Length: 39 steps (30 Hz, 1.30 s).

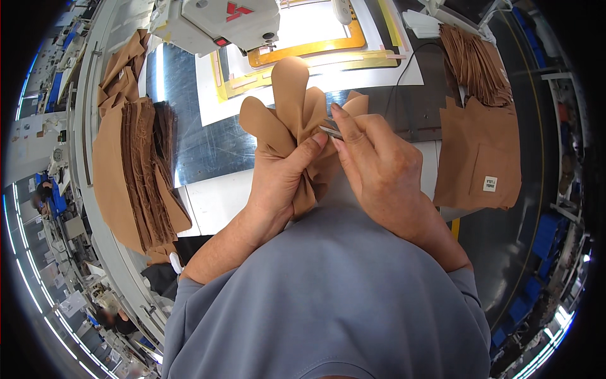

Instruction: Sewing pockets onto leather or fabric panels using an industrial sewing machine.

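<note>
My left hand (281,174) is closed around a bunched piece of brown fabric (291,85), its folds fanning out above the thumb. Pinched in my right hand (388,158) are small metal thread snips (331,130), mostly covered by the fingers. Their silver blades meet the fabric just beyond my left thumb. Both hands are raised in front of my body, over the near edge of the metal table (202,148). What the blades touch inside the folds is hidden.
A white sewing machine head (224,25) stands ahead, above a white sheet with a yellow-orange frame (309,49). Brown fabric stacks lie at left (120,177) and right (499,148). Another folded brown pile (473,63) sits at the far right, near a thin black cable (401,72).
</note>
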### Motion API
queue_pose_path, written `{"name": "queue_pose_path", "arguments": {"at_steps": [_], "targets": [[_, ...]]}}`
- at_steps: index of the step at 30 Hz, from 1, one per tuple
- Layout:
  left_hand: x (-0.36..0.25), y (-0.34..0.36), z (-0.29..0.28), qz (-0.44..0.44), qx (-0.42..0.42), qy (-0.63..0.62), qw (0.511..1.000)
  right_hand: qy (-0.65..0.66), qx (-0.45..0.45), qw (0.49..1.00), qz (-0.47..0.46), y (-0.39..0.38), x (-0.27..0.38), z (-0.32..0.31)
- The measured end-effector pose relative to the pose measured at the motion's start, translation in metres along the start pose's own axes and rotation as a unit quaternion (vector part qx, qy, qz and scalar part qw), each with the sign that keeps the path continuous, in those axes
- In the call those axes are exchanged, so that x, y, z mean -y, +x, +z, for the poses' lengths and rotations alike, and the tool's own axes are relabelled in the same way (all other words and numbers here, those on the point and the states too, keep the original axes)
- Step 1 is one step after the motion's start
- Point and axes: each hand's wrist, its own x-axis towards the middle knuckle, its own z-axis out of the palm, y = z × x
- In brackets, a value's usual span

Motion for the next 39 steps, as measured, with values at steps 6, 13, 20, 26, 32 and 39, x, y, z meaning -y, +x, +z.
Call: {"name": "queue_pose_path", "arguments": {"at_steps": [6, 13, 20, 26, 32, 39], "targets": [[-0.0008, 0.0010, -0.0004, -0.015, -0.010, -0.003, 1.000, -0.033, -0.023, 0.999, -0.023, 0.0019, -0.0036, 0.0026], [0.0012, 0.0017, -0.0016, -0.007, -0.006, 0.004, 1.000, -0.011, 0.006, 1.000, 0.006, -0.0011, -0.0015, 0.0011], [0.0035, 0.0001, -0.0009, 0.004, -0.007, 0.007, 1.000, -0.019, 0.001, 1.000, 0.007, -0.0018, -0.0017, 0.0027], [0.0070, 0.0015, -0.0047, 0.021, 0.002, 0.031, 0.999, -0.041, -0.018, 0.999, -0.028, -0.0002, -0.0046, 0.0075], [0.0051, 0.0008, -0.0017, 0.011, 0.000, 0.013, 1.000, -0.012, 0.004, 1.000, -0.028, -0.0002, -0.0058, 0.0068], [0.0070, 0.0025, -0.0052, -0.011, 0.006, -0.028, 1.000, 0.008, 0.011, 1.000, -0.024, -0.0012, -0.0077, 0.0083]]}}
